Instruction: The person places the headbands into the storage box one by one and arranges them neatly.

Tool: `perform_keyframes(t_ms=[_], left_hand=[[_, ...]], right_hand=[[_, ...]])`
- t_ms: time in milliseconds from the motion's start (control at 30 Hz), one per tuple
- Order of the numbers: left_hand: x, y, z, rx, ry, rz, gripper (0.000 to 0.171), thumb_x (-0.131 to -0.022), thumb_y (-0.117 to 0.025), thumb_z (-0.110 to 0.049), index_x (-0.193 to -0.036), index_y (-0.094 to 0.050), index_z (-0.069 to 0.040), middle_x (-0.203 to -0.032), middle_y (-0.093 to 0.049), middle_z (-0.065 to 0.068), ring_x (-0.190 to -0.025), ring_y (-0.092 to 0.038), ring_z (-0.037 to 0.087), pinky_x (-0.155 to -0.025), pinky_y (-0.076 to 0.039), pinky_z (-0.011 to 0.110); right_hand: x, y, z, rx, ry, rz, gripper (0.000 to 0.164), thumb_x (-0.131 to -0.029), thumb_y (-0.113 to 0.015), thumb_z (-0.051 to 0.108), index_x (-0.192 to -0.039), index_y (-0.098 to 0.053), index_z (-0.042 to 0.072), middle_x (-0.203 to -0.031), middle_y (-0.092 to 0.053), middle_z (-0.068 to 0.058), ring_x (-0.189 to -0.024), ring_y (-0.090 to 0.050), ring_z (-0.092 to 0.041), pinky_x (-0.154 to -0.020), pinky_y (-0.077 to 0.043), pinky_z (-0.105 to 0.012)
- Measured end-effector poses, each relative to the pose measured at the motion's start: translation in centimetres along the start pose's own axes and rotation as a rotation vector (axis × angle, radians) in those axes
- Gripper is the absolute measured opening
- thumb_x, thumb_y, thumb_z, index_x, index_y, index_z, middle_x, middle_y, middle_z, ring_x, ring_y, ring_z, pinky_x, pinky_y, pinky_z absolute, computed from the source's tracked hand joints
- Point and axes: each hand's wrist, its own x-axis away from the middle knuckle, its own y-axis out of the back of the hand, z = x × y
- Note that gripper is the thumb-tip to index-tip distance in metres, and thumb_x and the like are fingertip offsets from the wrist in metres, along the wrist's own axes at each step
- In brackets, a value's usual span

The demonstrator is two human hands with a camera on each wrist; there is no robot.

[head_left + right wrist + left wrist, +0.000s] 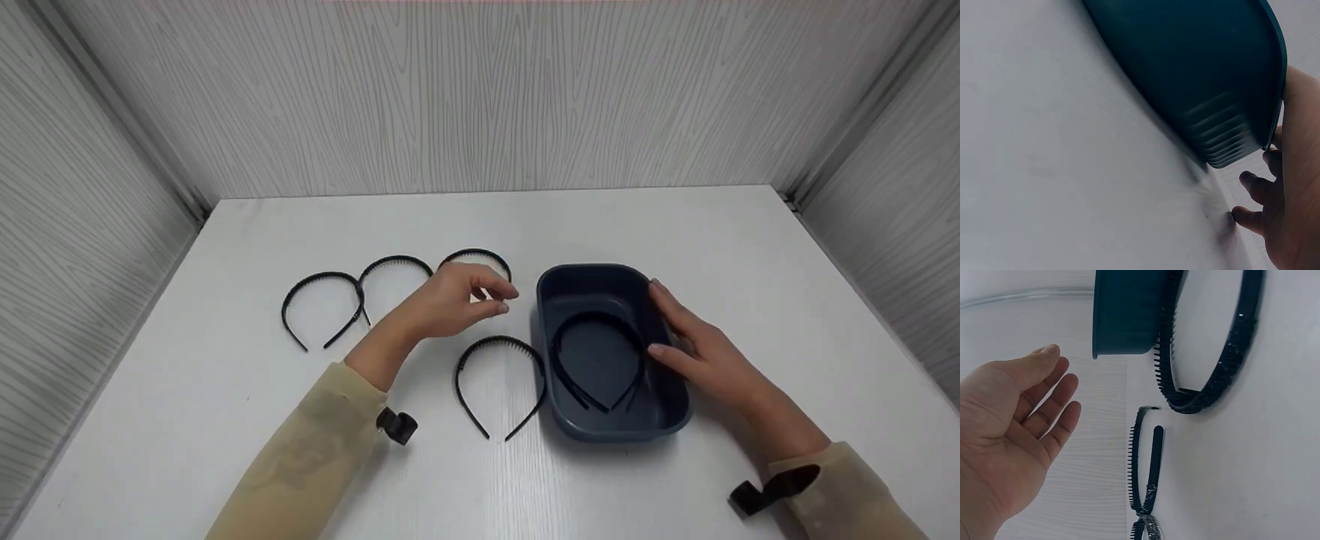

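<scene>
My left hand (457,300) is over the table with fingers loosely bent and nothing between them, also seen in the left wrist view. It partly covers a black toothed headband (476,252) behind it. Another black headband (501,341) lies nearer me, against the left side of a dark blue box (619,433). My right hand (712,360) holds the box at its right rim, thumb over the edge; in the right wrist view its other fingers (1255,185) hang spread by the outer corner. Overlapping black headbands (600,316) lie inside the box.
Two more black headbands, a leftmost one (319,276) and its neighbour (397,259), lie touching on the left of the white table (187,390). Wood-patterned panels (480,97) wall the back and sides. Small black wrist devices sit at both sleeves.
</scene>
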Motion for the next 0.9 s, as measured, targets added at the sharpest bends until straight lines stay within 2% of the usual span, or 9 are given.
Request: perform_keyframes(t_ms=[133,300,433,733,900], left_hand=[[0.0,-0.7,0.5,0.003,0.013,0.026,0.023,-0.100,-0.074,-0.010,-0.121,-0.078,-0.004,-0.119,-0.077,0.009,-0.109,-0.069,0.021,-0.097,-0.054,0.041],[0.0,-1.5,0.9,0.013,0.044,0.058,0.023,-0.100,-0.075,-0.012,-0.122,-0.079,-0.006,-0.120,-0.077,0.004,-0.110,-0.069,0.021,-0.099,-0.054,0.041],[-0.1,-2.1,1.2,0.007,0.038,0.081,0.024,-0.100,-0.075,-0.013,-0.123,-0.079,-0.006,-0.121,-0.076,0.004,-0.110,-0.069,0.022,-0.100,-0.054,0.044],[0.0,-3.0,1.7,0.014,0.076,0.134,0.023,-0.100,-0.075,-0.011,-0.122,-0.080,-0.006,-0.123,-0.075,0.003,-0.113,-0.068,0.020,-0.096,-0.055,0.036],[-0.1,-3.4,1.9,0.013,0.074,0.144,0.022,-0.099,-0.073,-0.009,-0.119,-0.081,-0.006,-0.120,-0.076,0.003,-0.112,-0.068,0.019,-0.097,-0.056,0.039]], right_hand=[[0.0,0.3,0.1,0.011,-0.003,-0.004,0.081,-0.106,-0.066,0.022,-0.172,-0.018,0.026,-0.177,-0.016,0.001,-0.160,-0.015,-0.007,-0.120,-0.016,-0.012],[0.0,0.4,0.2,0.013,-0.009,-0.006,0.081,-0.107,-0.065,0.023,-0.172,-0.018,0.027,-0.177,-0.016,0.000,-0.160,-0.014,-0.007,-0.119,-0.016,-0.011],[0.0,0.4,0.2,-0.007,-0.004,-0.006,0.081,-0.106,-0.066,0.021,-0.172,-0.019,0.025,-0.177,-0.016,0.000,-0.160,-0.015,-0.008,-0.119,-0.017,-0.011],[-0.1,-0.1,-0.3,-0.014,0.012,-0.017,0.082,-0.104,-0.068,0.018,-0.171,-0.021,0.024,-0.176,-0.017,0.001,-0.160,-0.016,-0.008,-0.120,-0.017,-0.013],[0.0,-0.1,-0.3,-0.018,0.006,-0.013,0.081,-0.105,-0.067,0.019,-0.171,-0.020,0.025,-0.176,-0.017,0.001,-0.160,-0.016,-0.008,-0.120,-0.018,-0.012]])
